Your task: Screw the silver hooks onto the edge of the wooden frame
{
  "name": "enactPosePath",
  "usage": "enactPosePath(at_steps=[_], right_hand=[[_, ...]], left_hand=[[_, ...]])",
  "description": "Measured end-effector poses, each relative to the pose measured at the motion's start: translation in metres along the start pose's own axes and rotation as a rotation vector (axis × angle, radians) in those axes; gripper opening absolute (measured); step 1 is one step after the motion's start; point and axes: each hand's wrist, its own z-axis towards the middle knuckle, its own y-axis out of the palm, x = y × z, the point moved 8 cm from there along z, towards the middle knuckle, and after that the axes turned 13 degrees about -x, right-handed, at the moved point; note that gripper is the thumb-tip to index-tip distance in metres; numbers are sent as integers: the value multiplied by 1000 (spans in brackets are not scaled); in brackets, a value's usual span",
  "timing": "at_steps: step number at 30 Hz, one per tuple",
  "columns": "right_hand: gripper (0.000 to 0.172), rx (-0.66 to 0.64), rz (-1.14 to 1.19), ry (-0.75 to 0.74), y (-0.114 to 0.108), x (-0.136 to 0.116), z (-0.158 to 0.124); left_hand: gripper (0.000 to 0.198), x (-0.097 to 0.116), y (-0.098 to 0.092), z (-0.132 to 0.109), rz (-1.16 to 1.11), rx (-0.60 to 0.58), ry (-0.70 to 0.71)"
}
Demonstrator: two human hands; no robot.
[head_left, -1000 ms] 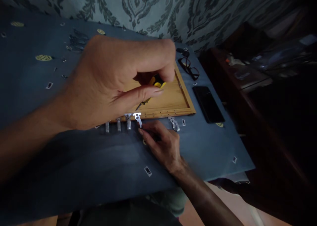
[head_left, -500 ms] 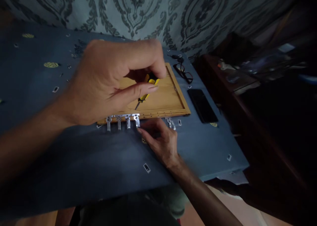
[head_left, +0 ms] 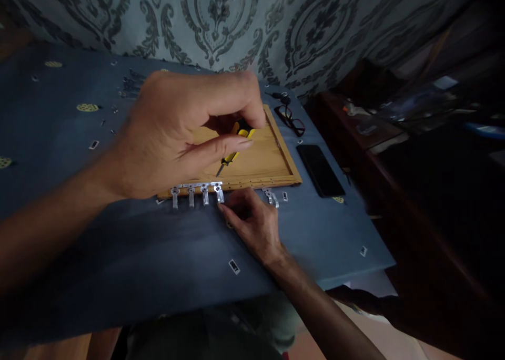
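Note:
A yellow and black screwdriver [head_left: 230, 157] is pinched between the thumb and forefinger of my left hand [head_left: 185, 134], its tip pointing down at the near edge of a wooden panel with a raised frame [head_left: 282, 144]. Several metal hinges [head_left: 205, 193] are lined up along that edge. My right hand [head_left: 254, 223] is closed at the lower end of the rightmost one of this row [head_left: 218, 193], thumb and fingertips around it. To the right of my right hand, another metal hinge [head_left: 271, 197] lies by the panel edge.
Right of the panel, a black phone [head_left: 321, 171] and dark-framed glasses [head_left: 291, 120] lie on the blue patterned tablecloth [head_left: 189, 255]. Loose metal pieces [head_left: 131, 84] and small screws [head_left: 114, 109] are at the back left. A brown wooden piece of furniture [head_left: 355, 121] stands beyond the right edge.
The camera view has shifted slightly. Both hands keep nearly the same pose, with the screwdriver still in my left hand and my right hand at the hinge.

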Motion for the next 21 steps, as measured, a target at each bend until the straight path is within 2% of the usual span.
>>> enactPosePath(at_steps=[12, 17, 21], right_hand=[[17, 35, 20, -19, -4, -4, -2], [13, 165, 9, -57, -18, -12, -5], [17, 256, 71, -43, -27, -7, -9]], left_hand=[[11, 1, 0, 1, 12, 5, 14], [12, 3, -2, 0, 17, 12, 35], [17, 1, -1, 0, 0, 27, 38]])
